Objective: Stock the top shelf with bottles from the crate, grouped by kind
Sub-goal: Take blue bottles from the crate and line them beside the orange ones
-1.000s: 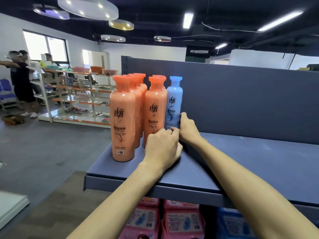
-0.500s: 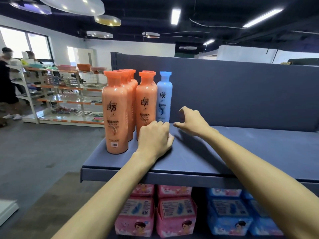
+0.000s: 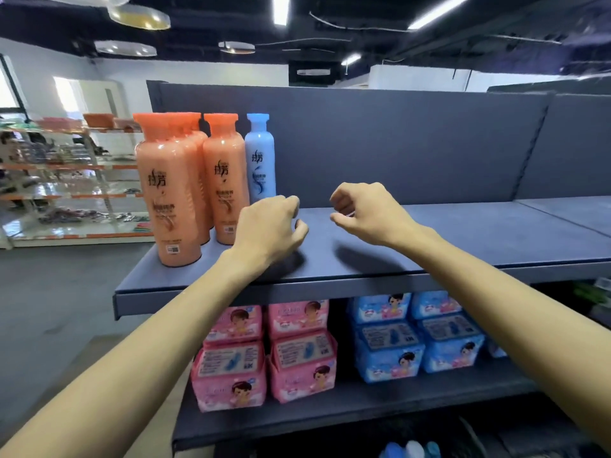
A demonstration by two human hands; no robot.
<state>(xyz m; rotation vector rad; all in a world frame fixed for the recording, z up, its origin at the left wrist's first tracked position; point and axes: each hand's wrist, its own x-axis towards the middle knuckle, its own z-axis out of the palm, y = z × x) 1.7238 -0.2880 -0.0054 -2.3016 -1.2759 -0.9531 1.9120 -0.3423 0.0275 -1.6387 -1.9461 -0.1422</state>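
Observation:
Several orange bottles [image 3: 168, 193] stand upright in a cluster at the left end of the dark grey top shelf [image 3: 429, 246]. One light blue bottle [image 3: 260, 160] stands right of them, against the back panel. My left hand [image 3: 267, 226] hovers over the shelf in front of the blue bottle, fingers loosely curled, holding nothing. My right hand [image 3: 367, 213] hangs a little to the right, also loosely curled and empty. Neither hand touches a bottle. The crate is out of view.
Pink packs [image 3: 264, 352] and blue packs [image 3: 413, 335] fill the shelf below. The top shelf is bare to the right of the blue bottle. Another store rack [image 3: 66, 180] stands across the grey floor at the left.
Both hands have pulled back from the blue bottle's base and lifted off the shelf. The view has dropped, showing the lower shelf.

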